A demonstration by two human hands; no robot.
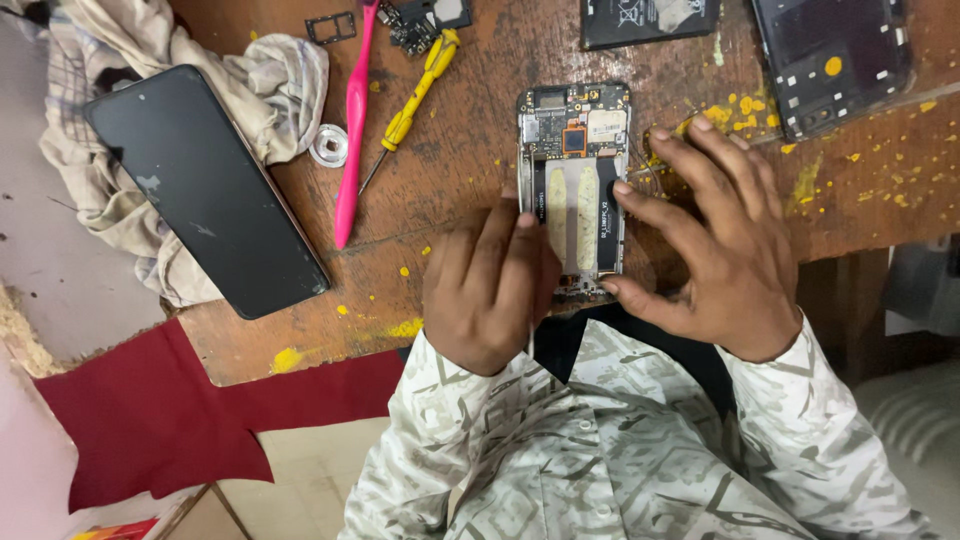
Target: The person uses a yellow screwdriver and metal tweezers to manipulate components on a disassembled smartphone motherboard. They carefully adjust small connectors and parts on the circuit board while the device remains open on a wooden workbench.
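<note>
Wooden surface [450,190], near edge: opened phone [575,190] lies flat, back up | our left hand [490,285] curled on its lower end, pinning it | our right hand [715,245] spread wide, fingertips steadying its side | yellow screwdriver [415,100] and pink tool [352,130] lie apart, leftward.

There are two hands, the left hand [487,290] and the right hand [712,252]. There is one open phone [574,150] with its insides showing. There is one black phone screen [205,190], one black battery [648,20] and one dark back cover [832,60]. There is one yellow screwdriver [415,95] and one pink stick tool [354,120]. There is one small silver ring [329,146], one little black tray [331,27], one small circuit board [425,18], one crumpled cloth [100,60], one red cloth [140,420] and one table [470,190].
</note>
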